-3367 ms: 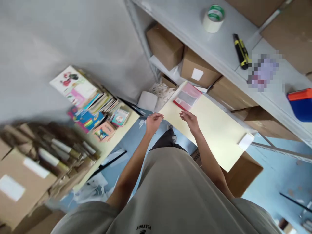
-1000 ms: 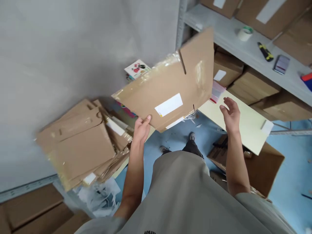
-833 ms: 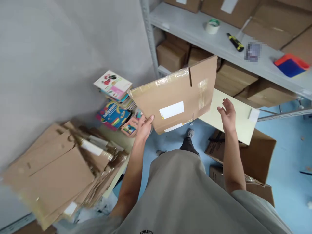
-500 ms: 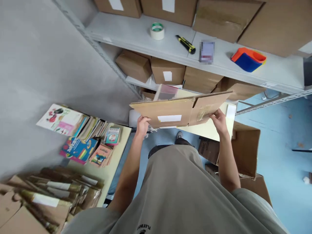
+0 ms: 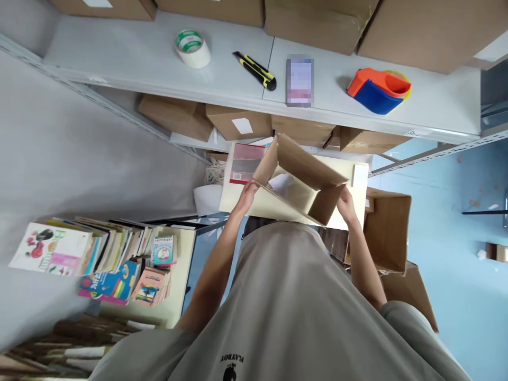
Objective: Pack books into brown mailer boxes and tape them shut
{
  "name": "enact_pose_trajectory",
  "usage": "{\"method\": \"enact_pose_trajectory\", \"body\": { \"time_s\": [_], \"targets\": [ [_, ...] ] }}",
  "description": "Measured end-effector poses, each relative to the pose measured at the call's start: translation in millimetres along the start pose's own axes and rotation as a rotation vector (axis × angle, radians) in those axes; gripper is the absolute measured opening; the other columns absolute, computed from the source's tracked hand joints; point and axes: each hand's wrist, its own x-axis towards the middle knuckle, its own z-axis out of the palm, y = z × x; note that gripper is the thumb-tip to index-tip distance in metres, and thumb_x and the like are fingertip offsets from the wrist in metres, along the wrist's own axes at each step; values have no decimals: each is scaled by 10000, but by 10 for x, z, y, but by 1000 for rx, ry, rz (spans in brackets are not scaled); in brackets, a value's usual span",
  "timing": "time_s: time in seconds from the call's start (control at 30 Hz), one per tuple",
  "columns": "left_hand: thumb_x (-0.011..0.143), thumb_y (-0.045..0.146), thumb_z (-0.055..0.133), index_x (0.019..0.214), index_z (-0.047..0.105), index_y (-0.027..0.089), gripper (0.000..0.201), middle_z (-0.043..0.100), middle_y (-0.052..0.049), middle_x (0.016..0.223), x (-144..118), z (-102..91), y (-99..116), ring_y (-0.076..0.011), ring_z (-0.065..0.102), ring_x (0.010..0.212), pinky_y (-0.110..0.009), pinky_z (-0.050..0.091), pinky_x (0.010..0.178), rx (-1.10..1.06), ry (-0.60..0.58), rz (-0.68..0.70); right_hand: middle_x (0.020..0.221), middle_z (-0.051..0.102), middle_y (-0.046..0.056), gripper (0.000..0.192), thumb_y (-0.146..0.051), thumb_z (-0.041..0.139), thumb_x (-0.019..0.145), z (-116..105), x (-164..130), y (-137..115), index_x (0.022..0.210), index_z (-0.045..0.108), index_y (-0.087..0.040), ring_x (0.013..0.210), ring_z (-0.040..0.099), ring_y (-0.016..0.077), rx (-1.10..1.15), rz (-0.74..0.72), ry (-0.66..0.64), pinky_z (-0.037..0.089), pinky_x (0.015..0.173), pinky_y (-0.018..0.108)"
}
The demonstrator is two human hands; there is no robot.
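Note:
Both my hands hold a brown cardboard box (image 5: pixel 305 168), opened out into a square tube above the pale yellow table (image 5: pixel 238 198). My left hand (image 5: pixel 248 189) grips its left corner edge. My right hand (image 5: pixel 346 203) grips its right side. A red and clear plastic sleeve (image 5: pixel 245 163) lies on the table's far left end, just beyond the box.
A grey shelf (image 5: pixel 159 58) ahead carries a tape roll (image 5: pixel 192 47), a yellow-black utility knife (image 5: pixel 256 70), a phone (image 5: pixel 300 80) and an orange-blue tape dispenser (image 5: pixel 379 90). Brown boxes (image 5: pixel 238 121) sit under it. Books (image 5: pixel 103 259) and flattened cardboard (image 5: pixel 59 352) lie left. An open carton (image 5: pixel 387 227) stands right.
My left hand picked a flat cardboard box from the pile on the left and swung it over the table. My right hand took hold, and the flat box has been opened out.

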Motion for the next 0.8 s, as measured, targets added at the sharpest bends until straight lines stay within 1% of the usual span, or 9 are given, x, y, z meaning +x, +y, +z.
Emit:
{"method": "enact_pose_trajectory", "body": {
  "time_s": [0.1, 0.17, 0.23, 0.33, 0.43, 0.57, 0.67, 0.73, 0.8],
  "targets": [
    [837, 372, 764, 898, 708, 260, 139, 813, -81, 1048, 69, 96, 23, -306, 764, 1199, -469, 625, 1185, 20, -97, -26, 1367, 858, 153, 652, -799, 851, 884, 82, -55, -101, 1267, 786, -276, 1311, 763, 396, 2, 99, 63, 638, 1194, 615],
    [846, 428, 754, 930, 755, 252, 195, 836, -101, 1094, 122, 108, 64, -316, 776, 1236, -473, 615, 1206, 33, -92, -46, 1437, 853, 164, 751, -859, 827, 894, 120, -133, -158, 1355, 800, -266, 1368, 762, 411, 24, 189, 65, 628, 1223, 625],
    [875, 520, 783, 1003, 811, 252, 298, 861, -112, 1162, 175, 93, 132, -330, 787, 1265, -472, 635, 1178, 16, -83, -71, 1530, 831, 148, 837, -931, 712, 970, 143, -232, -204, 1503, 775, -290, 1440, 756, 404, 84, 271, 29, 632, 1236, 615],
    [885, 632, 898, 1168, 866, 277, 455, 875, -116, 1326, 203, 88, 292, -361, 789, 1361, -481, 668, 1150, -47, -166, -120, 1648, 783, 112, 936, -1003, 608, 1004, 162, -352, -273, 1674, 694, -356, 1514, 741, 390, 176, 321, -77, 648, 1235, 619],
    [829, 567, 1042, 1281, 881, 290, 554, 856, -119, 1457, 117, 170, 498, -399, 737, 1510, -504, 634, 1243, -50, -238, -149, 1778, 690, 92, 986, -1007, 703, 955, 144, -366, -359, 1734, 647, -406, 1607, 692, 382, 213, 327, -128, 617, 1297, 613],
    [803, 404, 1099, 1392, 857, 251, 654, 822, -138, 1542, -85, 352, 678, -447, 677, 1609, -556, 530, 1387, -57, -228, -118, 1815, 656, 66, 935, -940, 788, 959, -6, -252, -458, 1726, 658, -420, 1670, 640, 377, 245, 313, -93, 589, 1349, 572],
    [807, 397, 1089, 1412, 840, 236, 674, 819, -149, 1531, -168, 441, 611, -462, 714, 1563, -597, 555, 1366, -24, -223, -115, 1798, 673, 64, 880, -915, 803, 967, -137, -156, -452, 1684, 693, -417, 1635, 670, 381, 251, 311, -82, 611, 1330, 577],
    [782, 404, 1092, 1373, 843, 229, 665, 835, -155, 1487, -170, 479, 480, -461, 761, 1492, -598, 601, 1307, 22, -204, -118, 1760, 706, 83, 884, -899, 843, 942, -170, -108, -413, 1651, 717, -388, 1578, 713, 391, 241, 322, -80, 639, 1299, 585],
    [750, 394, 1097, 1297, 848, 213, 627, 858, -161, 1419, -147, 521, 334, -455, 803, 1401, -579, 640, 1241, 80, -138, -119, 1715, 740, 102, 880, -875, 882, 920, -152, -70, -368, 1613, 742, -351, 1523, 748, 400, 220, 302, -80, 661, 1274, 581]
  ]
}}
